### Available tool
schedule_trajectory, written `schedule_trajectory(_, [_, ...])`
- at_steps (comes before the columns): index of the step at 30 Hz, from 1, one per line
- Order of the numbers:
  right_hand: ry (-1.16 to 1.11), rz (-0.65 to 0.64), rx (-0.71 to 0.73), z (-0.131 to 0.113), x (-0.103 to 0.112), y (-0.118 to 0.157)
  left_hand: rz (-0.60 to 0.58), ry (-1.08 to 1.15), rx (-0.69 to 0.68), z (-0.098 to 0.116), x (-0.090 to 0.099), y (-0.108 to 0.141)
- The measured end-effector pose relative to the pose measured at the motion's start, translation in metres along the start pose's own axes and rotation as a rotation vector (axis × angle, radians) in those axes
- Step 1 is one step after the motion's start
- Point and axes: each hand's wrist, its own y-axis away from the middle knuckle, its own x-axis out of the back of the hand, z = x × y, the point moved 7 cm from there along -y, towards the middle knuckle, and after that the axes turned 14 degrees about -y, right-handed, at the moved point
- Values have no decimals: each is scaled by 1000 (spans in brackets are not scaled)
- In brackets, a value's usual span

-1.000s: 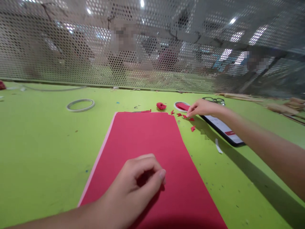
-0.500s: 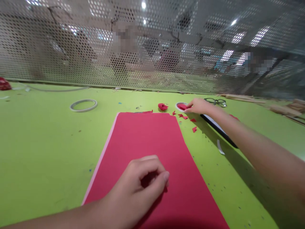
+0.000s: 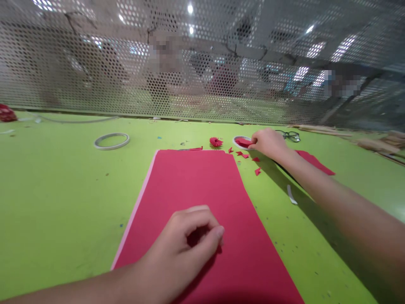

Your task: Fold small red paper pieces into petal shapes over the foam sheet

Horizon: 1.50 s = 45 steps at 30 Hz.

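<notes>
My left hand [image 3: 186, 245] rests over a large red sheet of paper [image 3: 196, 181], fingers curled and thumb pressed to them. A dark red speck shows under the thumb tip; what it is I cannot make out. Farther off, my right hand [image 3: 268, 141] reaches to a white tape roll [image 3: 234, 141] lying flat. Red folded paper pieces [image 3: 243, 142] fill the ring, and my bent right fingertips touch them at its right side. Whether a piece is pinched there is hidden. Several small red paper triangles [image 3: 239, 153] lie between ring and sheet. Left of the ring is a round pleated red paper piece [image 3: 216, 142].
Another tape roll [image 3: 111, 147] lies on the green table [image 3: 63, 190] at left. Glasses [image 3: 292, 136], a red paper strip [image 3: 314, 162] and a white scrap [image 3: 291, 195] are around my right arm. A perforated metal screen [image 3: 190, 93] stands behind; wood pieces [image 3: 379, 143] lie far right.
My right hand has shifted slightly right at the ring, and its forearm has moved, uncovering more of the red strip and hiding most of the black-edged object. My left hand stays put.
</notes>
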Motion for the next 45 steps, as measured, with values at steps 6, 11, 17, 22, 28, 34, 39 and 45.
schedule_trajectory(6, [-274, 43, -21, -1, 23, 20, 37, 24, -7, 1, 3, 1])
schedule_trajectory(11, [-727, 30, 35, -37, 30, 94, 129, 241, 87, -7, 5, 0])
schedule_trajectory(17, [-1012, -114, 51, -75, 12, 177, 246, 471, 83, -8, 12, 2])
schedule_trajectory(22, [-1248, -431, -8, -93, -11, 195, 224, 469, 145, -10, 14, 0])
schedule_trajectory(28, [-1262, -239, -3, -84, -6, 202, 157, 341, 135, -8, 10, -3])
schedule_trajectory(34, [-1241, -44, -2, -76, 0, 208, 38, 308, 104, -2, 3, 0])
schedule_trajectory(39, [-1277, -135, -21, -80, -8, 208, 162, 422, 80, -8, 12, 7])
schedule_trajectory(45, [-1291, -203, -31, -80, -11, 213, 304, 110, -204, 9, 20, 14])
